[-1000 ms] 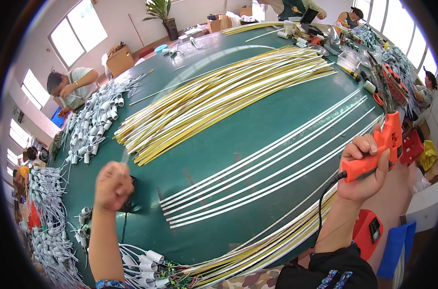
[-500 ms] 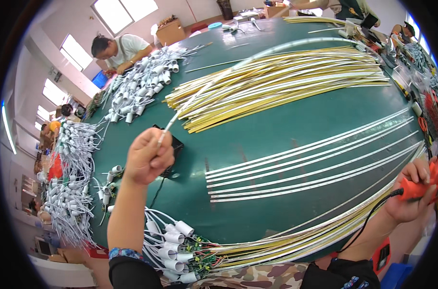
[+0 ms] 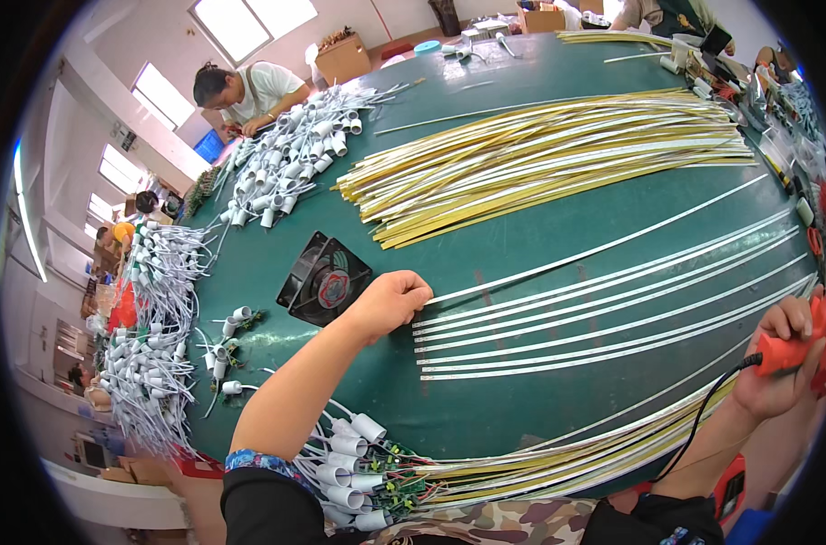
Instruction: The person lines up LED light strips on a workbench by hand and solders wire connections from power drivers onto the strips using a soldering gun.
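Observation:
My left hand (image 3: 392, 302) is closed in a pinch on the near-left end of a thin white LED strip (image 3: 522, 274), which slants away to the far right just above the table. Below it, several similar white strips (image 3: 522, 329) lie side by side on the green tabletop. My right hand (image 3: 766, 386) is wrapped round an orange-red hand tool (image 3: 781, 356) with a black cord, at the right edge. Its working end is out of sight or too unclear to make out. A square black fan (image 3: 327, 280) stands just left of my left hand.
A large pile of yellow and white strips (image 3: 549, 163) lies farther back. Near me are white cylindrical lamp bases (image 3: 348, 445) with green boards, wired to a strip bundle (image 3: 567, 472). More white wired parts (image 3: 149, 363) heap along the left edge. A person (image 3: 249, 95) works at the far left.
My left hand has come down and to the right, bringing the strip from a raised arc to beside the row. The fan is now uncovered. My right hand still grips the tool.

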{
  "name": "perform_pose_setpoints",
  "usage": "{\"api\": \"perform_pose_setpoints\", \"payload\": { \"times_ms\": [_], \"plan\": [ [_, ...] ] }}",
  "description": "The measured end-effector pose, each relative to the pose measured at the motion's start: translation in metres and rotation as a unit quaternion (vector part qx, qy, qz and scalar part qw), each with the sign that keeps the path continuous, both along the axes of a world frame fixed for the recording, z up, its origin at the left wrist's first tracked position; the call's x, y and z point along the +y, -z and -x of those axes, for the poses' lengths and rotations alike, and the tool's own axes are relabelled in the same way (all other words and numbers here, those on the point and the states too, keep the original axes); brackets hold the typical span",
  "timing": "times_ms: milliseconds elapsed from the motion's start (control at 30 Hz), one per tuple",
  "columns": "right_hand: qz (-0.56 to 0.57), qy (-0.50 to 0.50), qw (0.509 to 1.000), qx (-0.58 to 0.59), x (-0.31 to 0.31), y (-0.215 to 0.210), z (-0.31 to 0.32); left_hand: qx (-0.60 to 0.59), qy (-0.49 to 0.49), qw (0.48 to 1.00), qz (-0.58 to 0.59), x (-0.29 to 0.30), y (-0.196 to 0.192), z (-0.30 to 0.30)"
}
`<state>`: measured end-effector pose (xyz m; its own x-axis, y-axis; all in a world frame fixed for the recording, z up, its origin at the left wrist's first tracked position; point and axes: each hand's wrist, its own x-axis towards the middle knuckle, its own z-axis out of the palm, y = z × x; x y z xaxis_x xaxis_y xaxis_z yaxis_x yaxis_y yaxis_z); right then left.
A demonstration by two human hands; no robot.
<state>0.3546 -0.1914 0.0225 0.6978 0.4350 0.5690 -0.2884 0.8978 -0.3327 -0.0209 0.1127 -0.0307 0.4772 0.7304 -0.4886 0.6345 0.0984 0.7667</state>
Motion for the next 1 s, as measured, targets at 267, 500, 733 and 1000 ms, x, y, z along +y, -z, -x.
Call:
{"api": "perform_pose_setpoints", "payload": {
  "times_ms": [267,500,733,1000],
  "plan": [
    [0.024,-0.027,0.999,-0.002,0.004,0.001,0.001,-0.081,-0.013,0.986,0.147,0.011,0.001,0.033],
    [0.027,-0.031,0.999,0.017,0.005,0.005,-0.003,-0.038,0.031,0.998,0.049,0.004,-0.009,0.024],
    [0.036,-0.020,0.999,0.020,0.007,0.005,0.001,0.003,0.088,0.996,0.001,0.000,-0.006,0.017],
    [0.051,-0.010,0.998,0.020,0.010,0.005,0.002,0.038,0.108,0.992,-0.056,-0.002,-0.007,0.007]
  ]
}}
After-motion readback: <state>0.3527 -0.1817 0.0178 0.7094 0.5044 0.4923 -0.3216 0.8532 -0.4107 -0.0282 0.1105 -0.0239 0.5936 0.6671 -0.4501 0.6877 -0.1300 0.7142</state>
